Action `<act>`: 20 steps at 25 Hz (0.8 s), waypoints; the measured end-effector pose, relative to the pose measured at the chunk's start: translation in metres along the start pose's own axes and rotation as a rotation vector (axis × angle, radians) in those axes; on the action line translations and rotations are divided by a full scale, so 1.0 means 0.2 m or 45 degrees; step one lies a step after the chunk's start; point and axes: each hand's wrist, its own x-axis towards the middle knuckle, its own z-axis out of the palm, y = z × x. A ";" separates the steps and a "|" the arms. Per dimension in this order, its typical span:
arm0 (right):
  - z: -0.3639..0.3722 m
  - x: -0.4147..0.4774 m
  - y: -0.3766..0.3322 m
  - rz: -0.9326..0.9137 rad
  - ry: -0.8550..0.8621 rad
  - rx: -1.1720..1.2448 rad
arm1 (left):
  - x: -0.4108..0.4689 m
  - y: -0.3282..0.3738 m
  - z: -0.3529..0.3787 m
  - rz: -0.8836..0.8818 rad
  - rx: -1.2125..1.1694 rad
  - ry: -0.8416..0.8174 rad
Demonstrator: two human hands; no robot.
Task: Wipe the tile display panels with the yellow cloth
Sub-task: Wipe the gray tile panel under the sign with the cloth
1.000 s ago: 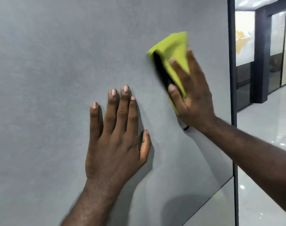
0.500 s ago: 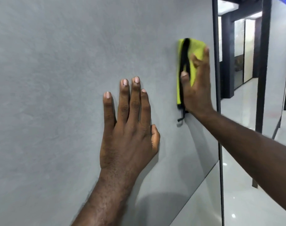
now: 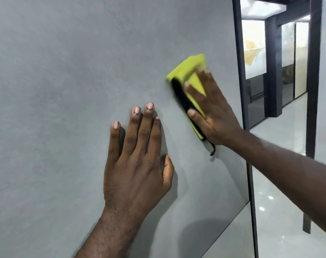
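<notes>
A large grey tile display panel (image 3: 56, 108) fills most of the view. My right hand (image 3: 212, 110) presses a folded yellow cloth (image 3: 188, 71) with a black edge flat against the panel, near its right side. A thin black loop hangs from the cloth's lower end. My left hand (image 3: 138, 164) rests flat on the panel below and left of the cloth, fingers spread and pointing up, holding nothing. The two hands are apart.
The panel's black frame edge (image 3: 242, 90) runs vertically just right of the cloth. Beyond it are a second black post (image 3: 313, 90), a glossy light floor (image 3: 281, 211) and more display panels in the distance.
My right hand has slid the cloth leftward and down away from the frame edge and tilted it. My left hand stays flat on the panel. The camera view shifted slightly.
</notes>
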 end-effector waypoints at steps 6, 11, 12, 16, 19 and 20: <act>-0.05 0.08 0.21 0.505 0.257 0.067 | 0.18 0.18 0.10 0.001 0.055 -0.002; -0.07 0.04 0.44 0.291 0.265 0.103 | 0.26 0.38 0.22 -0.038 0.093 0.014; -0.05 0.01 0.43 0.597 0.365 0.208 | 0.24 0.41 0.24 -0.040 0.116 0.017; 0.01 -0.33 0.36 0.166 0.127 0.021 | 0.17 0.45 0.27 0.035 0.176 0.001; 0.07 -0.46 0.35 0.744 0.382 0.228 | 0.16 0.47 0.27 0.031 0.198 -0.040; 0.09 -0.49 0.30 0.970 0.443 0.294 | 0.16 0.47 0.27 0.049 0.194 -0.061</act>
